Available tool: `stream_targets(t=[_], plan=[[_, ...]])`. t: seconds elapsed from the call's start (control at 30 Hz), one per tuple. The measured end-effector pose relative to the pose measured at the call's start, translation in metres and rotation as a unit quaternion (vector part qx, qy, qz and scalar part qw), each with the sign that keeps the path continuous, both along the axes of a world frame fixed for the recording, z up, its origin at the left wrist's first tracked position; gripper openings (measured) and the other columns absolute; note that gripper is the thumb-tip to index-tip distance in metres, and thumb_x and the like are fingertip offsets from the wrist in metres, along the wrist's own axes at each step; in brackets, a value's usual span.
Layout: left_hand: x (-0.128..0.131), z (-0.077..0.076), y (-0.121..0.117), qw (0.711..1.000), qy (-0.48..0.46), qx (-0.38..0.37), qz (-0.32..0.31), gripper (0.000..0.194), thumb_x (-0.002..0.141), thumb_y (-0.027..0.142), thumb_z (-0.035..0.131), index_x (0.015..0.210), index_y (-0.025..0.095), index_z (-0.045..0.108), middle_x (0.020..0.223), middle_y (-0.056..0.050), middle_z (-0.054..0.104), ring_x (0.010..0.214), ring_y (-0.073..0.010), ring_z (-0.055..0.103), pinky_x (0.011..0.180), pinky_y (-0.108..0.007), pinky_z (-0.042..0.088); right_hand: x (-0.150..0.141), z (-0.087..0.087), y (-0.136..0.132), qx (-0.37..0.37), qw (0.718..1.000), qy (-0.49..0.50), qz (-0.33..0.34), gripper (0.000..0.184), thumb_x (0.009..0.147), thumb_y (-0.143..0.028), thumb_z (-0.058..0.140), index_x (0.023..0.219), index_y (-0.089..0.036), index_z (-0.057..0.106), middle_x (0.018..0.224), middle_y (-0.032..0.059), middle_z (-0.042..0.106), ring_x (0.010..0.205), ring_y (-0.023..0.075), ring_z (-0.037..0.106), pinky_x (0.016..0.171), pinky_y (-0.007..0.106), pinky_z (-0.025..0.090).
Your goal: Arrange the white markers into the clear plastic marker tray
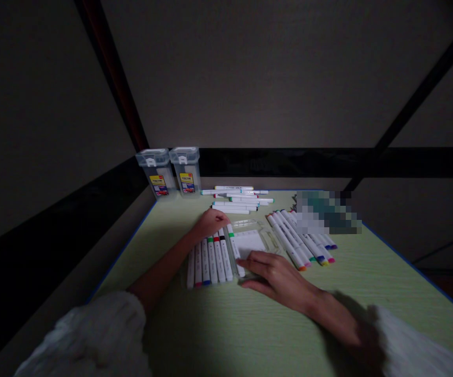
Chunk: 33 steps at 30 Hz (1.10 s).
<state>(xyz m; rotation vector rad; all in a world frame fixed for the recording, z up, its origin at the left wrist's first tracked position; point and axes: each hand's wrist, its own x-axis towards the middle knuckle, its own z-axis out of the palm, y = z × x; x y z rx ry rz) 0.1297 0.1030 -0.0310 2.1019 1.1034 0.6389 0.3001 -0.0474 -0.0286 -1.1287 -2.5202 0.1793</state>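
Fingers of the right hand [283,277], loosely spread, touch a marker [235,251] in the clear tray [270,240]; left hand [210,223] curls at the marker's far end, pinch unclear; more pens [211,262] line the tray's left; two boxes [186,175] stand beyond it.

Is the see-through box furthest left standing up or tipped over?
Standing up. The see-through box has its lid on top and its bottom on the table, beside a second box.

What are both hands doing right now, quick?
Left hand: curled at the white, green-banded marker's far end; grip unclear.
Right hand: open, fingertips at its near end.
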Motion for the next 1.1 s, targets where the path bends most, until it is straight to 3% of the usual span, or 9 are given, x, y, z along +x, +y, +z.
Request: stream_targets(t=[0.3, 0.67, 1.1], plan=[[-0.0005, -0.0026, 0.0031, 1.0, -0.001, 0.005, -0.003, 0.017, 0.065, 0.016, 0.051, 0.066, 0.007, 0.065, 0.067, -0.006, 0.066, 0.063, -0.0134, 0.059, 0.06, -0.021, 0.045, 0.0003, -0.0011, 0.0003, 0.005, 1.0, 0.0, 0.009, 0.036, 0.085, -0.035, 0.043, 0.114, -0.016, 0.053, 0.084, 0.0058, 0.056, 0.078, 0.017, 0.055, 0.069, 0.03, 0.046], [-0.0015, -0.0005, 0.0013, 0.999, -0.023, -0.04, -0.012, 0.011, 0.061, 0.014, 0.056, 0.065, 0.008, 0.064, 0.061, -0.003, 0.064, 0.059, -0.0109, 0.057, 0.057, -0.02, 0.045, 0.0003, 0.0007, -0.0001, -0.006, 1.0, -0.003, 0.01, 0.036, 0.085, -0.035, 0.042, 0.113, -0.016, 0.054, 0.083, 0.0055, 0.056, 0.078, 0.0167, 0.054, 0.067, 0.029, 0.045], [-0.0025, -0.0034, 0.0034, 0.999, -0.015, -0.027, -0.028, 0.012, 0.062, 0.016, 0.056, 0.066, 0.009, 0.065, 0.063, -0.004, 0.065, 0.061, -0.0119, 0.058, 0.061, -0.022, 0.046, -0.0011, 0.0052, -0.0012, -0.013, 1.0, -0.014, 0.004, 0.036, 0.086, -0.036, 0.04, 0.111, -0.016, 0.055, 0.081, 0.0054, 0.056, 0.076, 0.017, 0.054, 0.065, 0.028, 0.044]])
